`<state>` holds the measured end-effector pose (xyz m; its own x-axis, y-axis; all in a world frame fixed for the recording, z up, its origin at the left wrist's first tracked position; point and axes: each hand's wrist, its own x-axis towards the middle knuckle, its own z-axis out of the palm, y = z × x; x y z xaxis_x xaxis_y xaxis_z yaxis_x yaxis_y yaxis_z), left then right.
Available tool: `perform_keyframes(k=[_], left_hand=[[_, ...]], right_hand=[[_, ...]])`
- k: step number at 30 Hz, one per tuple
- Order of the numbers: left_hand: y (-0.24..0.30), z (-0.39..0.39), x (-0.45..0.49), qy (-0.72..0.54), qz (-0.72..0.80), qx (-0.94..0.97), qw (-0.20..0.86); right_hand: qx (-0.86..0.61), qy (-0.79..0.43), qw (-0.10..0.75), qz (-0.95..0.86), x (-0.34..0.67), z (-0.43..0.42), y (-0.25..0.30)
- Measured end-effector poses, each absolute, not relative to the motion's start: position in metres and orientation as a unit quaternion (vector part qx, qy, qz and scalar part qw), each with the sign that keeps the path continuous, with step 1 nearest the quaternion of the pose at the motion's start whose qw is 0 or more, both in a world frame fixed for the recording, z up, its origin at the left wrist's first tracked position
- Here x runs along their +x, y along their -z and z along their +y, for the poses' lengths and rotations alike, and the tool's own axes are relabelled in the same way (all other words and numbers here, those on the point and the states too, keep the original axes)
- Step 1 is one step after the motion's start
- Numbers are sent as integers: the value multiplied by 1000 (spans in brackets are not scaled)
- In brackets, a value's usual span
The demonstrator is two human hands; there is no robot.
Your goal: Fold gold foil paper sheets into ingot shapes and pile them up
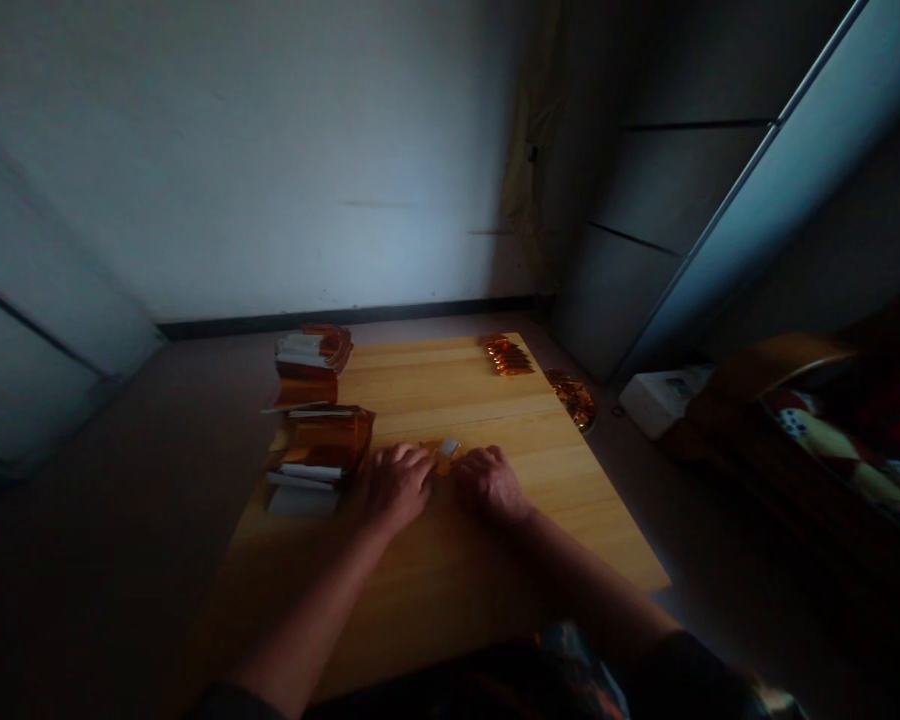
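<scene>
My left hand [397,485] and my right hand [487,482] rest side by side on a low wooden table [450,570], knuckles up, fingers curled. Between them they pinch a small piece of gold and white paper [444,452] that lies on the tabletop. Just left of my left hand sits a stack of gold foil sheets with white backing [316,455]. A second stack of the same sheets [311,362] stands farther back at the table's left corner.
A small pile of folded gold pieces [506,355] lies at the table's far right. More gold pieces [572,397] lie on the floor beside it. A white box [664,398] and a wooden furniture edge [780,380] stand to the right. The wall [270,180] is behind.
</scene>
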<state>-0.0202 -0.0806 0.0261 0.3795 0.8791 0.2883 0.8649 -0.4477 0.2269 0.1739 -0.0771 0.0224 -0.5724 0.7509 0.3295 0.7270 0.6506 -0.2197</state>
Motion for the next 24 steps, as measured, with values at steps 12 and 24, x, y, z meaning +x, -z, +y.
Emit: perform_keyframes(k=[12, 24], left_hand=[[-15, -48, -32, -205, 434, 875, 61], [-7, -49, -28, -232, 418, 878, 10]], right_hand=[[-455, -34, 209, -865, 176, -66, -16], [-471, -37, 197, -859, 169, -61, -17]])
